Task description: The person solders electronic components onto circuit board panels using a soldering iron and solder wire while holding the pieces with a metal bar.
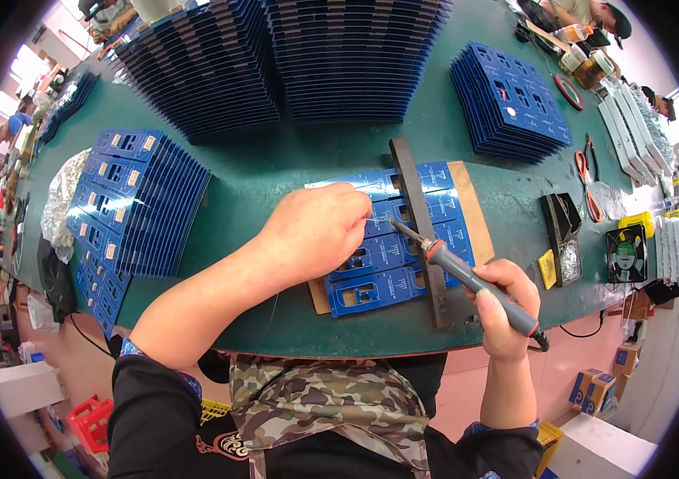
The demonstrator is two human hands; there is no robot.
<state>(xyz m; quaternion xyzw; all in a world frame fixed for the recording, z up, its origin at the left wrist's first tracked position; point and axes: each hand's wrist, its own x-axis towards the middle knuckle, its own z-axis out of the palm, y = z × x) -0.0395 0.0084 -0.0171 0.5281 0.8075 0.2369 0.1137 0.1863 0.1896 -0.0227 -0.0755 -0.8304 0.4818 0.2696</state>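
A blue circuit board panel (387, 254) lies in front of me on a brown backing board (473, 211). Across the panel rests a long dark bar (409, 180). My right hand (512, 313) is wrapped round a grey soldering iron (479, 286), whose tip points down at the panel just left of the bar. Over the panel's left part, my left hand (315, 227) is closed in a pinch. A thin solder wire (378, 219) runs from its fingertips toward the iron's tip; whether tip and wire touch is too small to tell.
Tall stacks of blue boards (347, 64) stand at the back, with more stacks at left (148, 203) and right (507, 100). To the right are red-handled pliers (587, 184), a black iron stand (563, 231), a yellow sponge (547, 269) and a small fan (626, 254). Other people sit farther off.
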